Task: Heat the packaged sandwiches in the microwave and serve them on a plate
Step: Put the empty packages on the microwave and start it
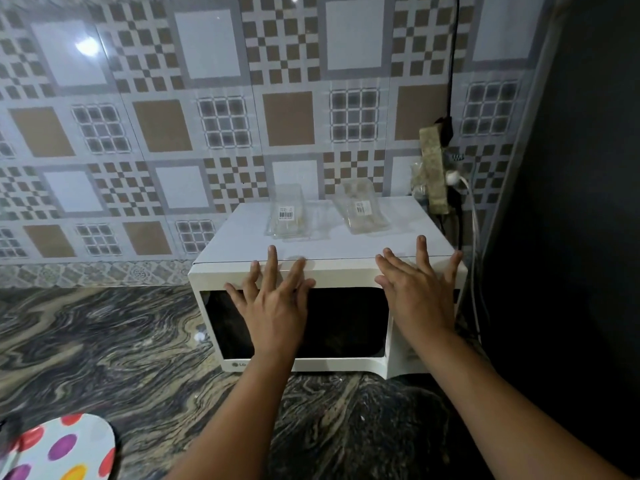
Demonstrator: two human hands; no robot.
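Note:
A white microwave [239, 233] stands on the dark marbled counter against the tiled wall, its door closed. Two clear plastic sandwich packages lie on its top: the left package [286, 216] and the right package [363, 209], each with a barcode label. My left hand [277, 299] is stretched out with fingers spread, in front of the door's upper edge. My right hand [419, 289] is likewise spread over the microwave's top right front corner. Both hands hold nothing, and both are short of the packages. A white plate with coloured dots [65, 448] sits at the bottom left.
A power strip [433, 171] with plugs and cables hangs on the wall right behind the microwave. A dark surface [571, 202] closes off the right side. The marbled counter [104, 341] stretches left of the microwave.

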